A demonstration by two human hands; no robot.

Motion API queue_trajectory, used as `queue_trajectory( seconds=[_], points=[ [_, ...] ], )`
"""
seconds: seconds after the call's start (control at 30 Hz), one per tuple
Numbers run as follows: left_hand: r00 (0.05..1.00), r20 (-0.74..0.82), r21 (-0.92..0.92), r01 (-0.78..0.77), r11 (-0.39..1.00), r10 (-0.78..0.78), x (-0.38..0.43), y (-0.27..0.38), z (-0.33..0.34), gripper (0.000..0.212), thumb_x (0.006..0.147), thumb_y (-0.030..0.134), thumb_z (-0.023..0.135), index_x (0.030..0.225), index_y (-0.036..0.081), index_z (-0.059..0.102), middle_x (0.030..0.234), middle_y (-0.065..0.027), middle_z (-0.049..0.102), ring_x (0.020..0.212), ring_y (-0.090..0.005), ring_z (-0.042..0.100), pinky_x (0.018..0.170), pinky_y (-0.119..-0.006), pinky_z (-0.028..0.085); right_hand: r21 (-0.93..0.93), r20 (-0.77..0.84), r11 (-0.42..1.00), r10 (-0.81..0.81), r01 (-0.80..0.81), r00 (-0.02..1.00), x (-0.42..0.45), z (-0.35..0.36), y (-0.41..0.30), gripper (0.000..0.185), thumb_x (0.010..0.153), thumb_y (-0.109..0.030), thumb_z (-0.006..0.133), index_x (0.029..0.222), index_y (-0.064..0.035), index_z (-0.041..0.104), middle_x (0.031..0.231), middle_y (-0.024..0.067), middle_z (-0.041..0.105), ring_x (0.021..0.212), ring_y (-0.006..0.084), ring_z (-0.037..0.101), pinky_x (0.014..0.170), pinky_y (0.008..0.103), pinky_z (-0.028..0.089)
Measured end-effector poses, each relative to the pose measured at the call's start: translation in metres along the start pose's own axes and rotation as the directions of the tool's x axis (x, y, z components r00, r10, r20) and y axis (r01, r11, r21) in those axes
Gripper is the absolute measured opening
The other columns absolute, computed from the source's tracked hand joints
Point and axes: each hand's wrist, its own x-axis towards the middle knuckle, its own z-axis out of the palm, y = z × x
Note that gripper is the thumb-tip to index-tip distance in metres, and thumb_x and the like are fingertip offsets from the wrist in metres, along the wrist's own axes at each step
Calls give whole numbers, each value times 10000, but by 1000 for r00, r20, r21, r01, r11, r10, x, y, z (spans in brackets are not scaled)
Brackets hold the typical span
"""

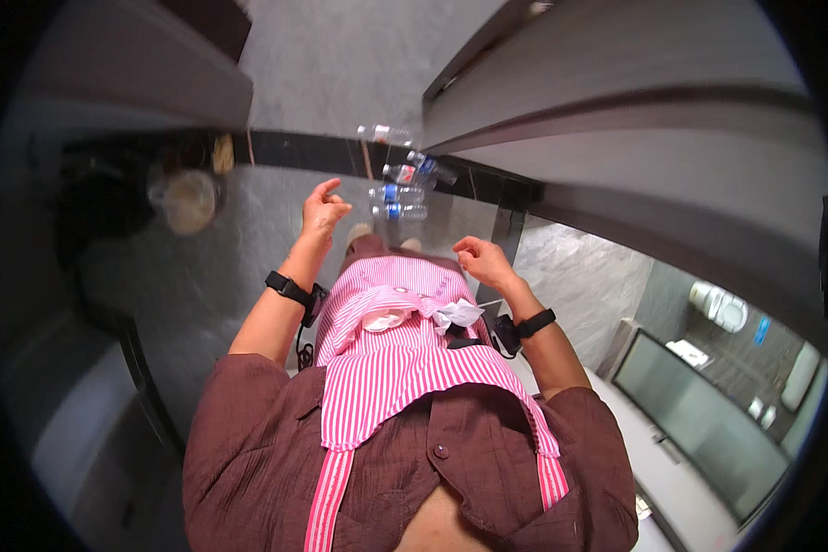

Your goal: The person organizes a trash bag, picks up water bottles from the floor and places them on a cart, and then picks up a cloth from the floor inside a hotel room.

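My left hand (326, 210) is raised in front of me with its fingers spread and nothing in it. To its right, several clear plastic bottles (399, 212) lie on their sides on the floor, apart from the hand. Most have blue labels; a bottle with a red and white label (403, 174) lies among them. Another bottle (385, 134) lies farther off, beyond the dark floor strip. My right hand (484, 262) hovers beside my apron, fingers loosely curled, with nothing visible in it. White crumpled paper (459, 314) sticks out of the pink striped apron (400, 376).
A pale, round tub (192, 201) stands at the left near a yellowish object (223, 153). Large dark panels (628, 131) rise on the right beside the doorway's dark floor strip (303, 152). A toilet (724, 310) and a framed glass panel (704, 421) are at the lower right.
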Motion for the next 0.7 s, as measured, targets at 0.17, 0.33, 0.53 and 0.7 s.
queue_trajectory(
  seconds=[0.17, 0.33, 0.53, 0.7],
  points=[
    [889, -257, -117, 362, 925, -380, -11, -66, -33, 412, 693, 6, 674, 1093, 67, 599, 876, -3, 600, 815, -128, 569, 701, -268, 451, -61, 225, 998, -8, 22, 974, 95, 20, 36, 206, 814, -128, 532, 968, -42, 640, 800, 90, 667, 742, 171, 634, 684, 295, 495],
    [740, -342, -363, 465, 808, -579, -2, -163, -40, 216, 768, 46, 640, 982, 77, 622, 808, 13, 612, 710, -104, 578, 626, -253, 467, -7, 358, 993, 113, -119, 927, 230, 46, 81, 199, 808, -53, 504, 954, -9, 632, 776, 56, 636, 688, 130, 597, 641, 263, 484],
    [667, -310, -615, 403, 678, -677, 56, -281, -1, 110, 809, 38, 599, 911, 62, 634, 766, -5, 617, 598, -70, 563, 495, -193, 463, -477, 222, 879, 96, 22, 970, 379, 67, 138, 218, 794, -128, 528, 950, -54, 661, 845, 107, 668, 786, 213, 634, 711, 315, 491],
    [650, -212, -536, 547, 644, -729, 127, -412, 31, 115, 845, 75, 576, 946, 54, 626, 798, -9, 617, 642, -85, 567, 539, -210, 463, -700, 197, 691, -54, 179, 979, 496, 125, 191, 193, 799, -131, 537, 955, -80, 638, 900, 164, 667, 872, 351, 631, 772, 407, 497]
  ],
)
